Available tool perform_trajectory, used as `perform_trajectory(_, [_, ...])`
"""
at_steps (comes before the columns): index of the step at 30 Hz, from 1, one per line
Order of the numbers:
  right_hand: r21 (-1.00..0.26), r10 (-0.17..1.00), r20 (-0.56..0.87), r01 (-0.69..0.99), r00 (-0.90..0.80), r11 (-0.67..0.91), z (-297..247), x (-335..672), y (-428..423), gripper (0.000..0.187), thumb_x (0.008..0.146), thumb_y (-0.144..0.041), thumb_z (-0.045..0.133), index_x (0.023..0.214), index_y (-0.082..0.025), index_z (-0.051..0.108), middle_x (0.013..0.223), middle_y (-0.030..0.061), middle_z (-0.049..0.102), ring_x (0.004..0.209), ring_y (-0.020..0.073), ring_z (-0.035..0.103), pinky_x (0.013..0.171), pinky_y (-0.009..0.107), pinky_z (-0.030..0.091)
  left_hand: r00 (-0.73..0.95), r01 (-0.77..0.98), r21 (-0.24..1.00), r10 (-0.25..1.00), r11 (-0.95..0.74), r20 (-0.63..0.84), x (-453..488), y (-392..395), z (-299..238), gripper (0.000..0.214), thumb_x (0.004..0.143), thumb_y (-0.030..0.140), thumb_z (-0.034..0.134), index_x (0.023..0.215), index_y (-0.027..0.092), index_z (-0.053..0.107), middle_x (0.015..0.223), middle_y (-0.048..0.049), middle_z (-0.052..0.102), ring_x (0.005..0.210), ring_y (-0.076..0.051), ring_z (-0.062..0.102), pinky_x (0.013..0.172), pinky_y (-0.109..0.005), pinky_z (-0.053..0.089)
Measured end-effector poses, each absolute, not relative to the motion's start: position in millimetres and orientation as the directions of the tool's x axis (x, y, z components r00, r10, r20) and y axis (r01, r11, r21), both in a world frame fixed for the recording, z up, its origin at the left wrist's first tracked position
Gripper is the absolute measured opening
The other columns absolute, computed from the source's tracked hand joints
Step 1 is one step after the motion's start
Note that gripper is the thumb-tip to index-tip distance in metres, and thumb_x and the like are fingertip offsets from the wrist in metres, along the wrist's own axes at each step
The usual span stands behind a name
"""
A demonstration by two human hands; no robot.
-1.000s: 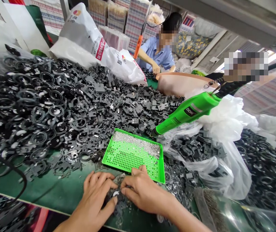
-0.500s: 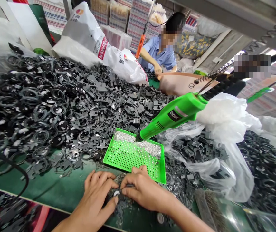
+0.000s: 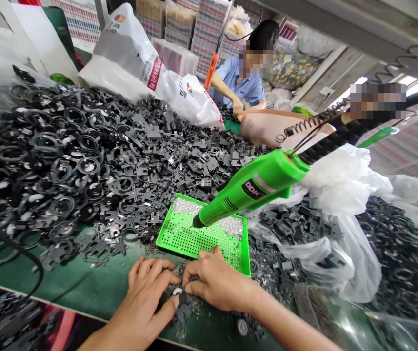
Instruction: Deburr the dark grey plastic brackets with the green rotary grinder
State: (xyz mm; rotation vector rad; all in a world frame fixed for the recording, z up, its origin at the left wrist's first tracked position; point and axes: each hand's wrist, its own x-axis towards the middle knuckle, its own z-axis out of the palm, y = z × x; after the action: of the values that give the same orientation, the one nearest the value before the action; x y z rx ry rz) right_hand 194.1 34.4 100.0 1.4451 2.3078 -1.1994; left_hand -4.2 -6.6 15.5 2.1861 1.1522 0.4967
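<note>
My left hand rests at the bench's front edge, thumb and index finger bracketing a dark plastic part with a white patch. Against the same part, from the right, my right hand has its fingers curled in a pinch; whatever lies between the fingertips is hidden. Just beyond both hands is a green perforated tray with small silvery screws along its far side. A green electric screwdriver hangs slanted above this tray, its tip pointing down and left, with neither hand on it.
Dark ring parts and small grey clips are heaped behind the tray. Clear plastic bags of parts lie at right. White sacks stand behind the heap. Across the bench a person in a blue shirt works. A black cable loops at left.
The hanging screwdriver has swung left and slightly down over the tray. My right fingers have shifted very slightly; my left hand stays nearly in place.
</note>
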Motion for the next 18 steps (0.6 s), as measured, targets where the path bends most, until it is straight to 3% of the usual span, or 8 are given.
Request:
perform_trajectory(5, [-0.416,0.717,-0.547,0.884,-0.431,0.214,104,189,32,0.010,0.086,-0.025,0.059,0.086,-0.021,0.069,0.081,0.0050,0.071,0.094,0.0245,0.054,0.085,0.041,0.030,0.565,0.592,0.683,0.824,-0.428,0.026,-6,-6,13,0.018,0.091,0.038,0.049,0.103,0.029,0.059,0.114,-0.0027,0.057,0.110,-0.027,0.048,0.102,-0.055,0.032])
perform_trajectory(13, [-0.398,0.651,-0.618,0.889,-0.441,0.225,111,182,48,0.011,0.084,-0.023,0.061,0.084,-0.024,0.072,0.078,0.0012,0.072,0.093,0.0229,0.058,0.089,0.041,0.030,0.581,0.589,0.687,0.814,-0.425,0.006,-8,-6,13,0.020,0.094,0.039,0.047,0.106,0.028,0.057,0.115,-0.0043,0.056,0.111,-0.027,0.046,0.103,-0.059,0.029])
perform_trajectory(18, [-0.324,0.685,-0.596,0.906,-0.418,0.271,112,175,46,0.012,0.084,-0.023,0.061,0.084,-0.021,0.073,0.075,0.0067,0.071,0.094,0.0281,0.058,0.087,0.044,0.031,0.563,0.583,0.668,0.823,-0.461,0.077,-5,-8,13,0.017,0.093,0.036,0.048,0.105,0.028,0.056,0.113,-0.0036,0.057,0.109,-0.026,0.048,0.102,-0.058,0.029])
